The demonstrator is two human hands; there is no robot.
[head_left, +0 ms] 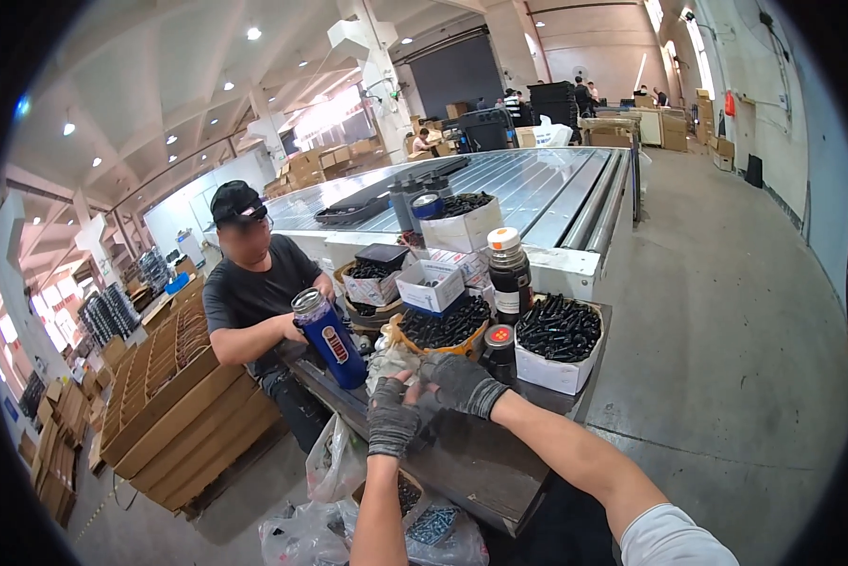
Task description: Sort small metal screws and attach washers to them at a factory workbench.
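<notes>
Both my hands wear grey fingerless gloves and meet over the front of the dark workbench [481, 472]. My left hand [396, 415] is turned partly palm up, its bare fingertips stretched out and apart. Beside it, my right hand [466, 385] reaches in from the right, its fingers bunched near the left fingertips and partly hidden. Whether it holds a small thing I cannot tell. A crumpled whitish cloth [393, 360] lies just beyond my fingers. Behind it is an orange-rimmed container of black screw-like parts [446, 325]. A dark jar with a red lid [500, 349] stands close to my right hand.
A white box of black parts [556, 338], a tall dark bottle [509, 278] and a small white carton [431, 287] crowd the bench. At left a co-worker [254, 283] sits behind a blue flask [332, 340]. Plastic bags [301, 536] with metal parts lie below.
</notes>
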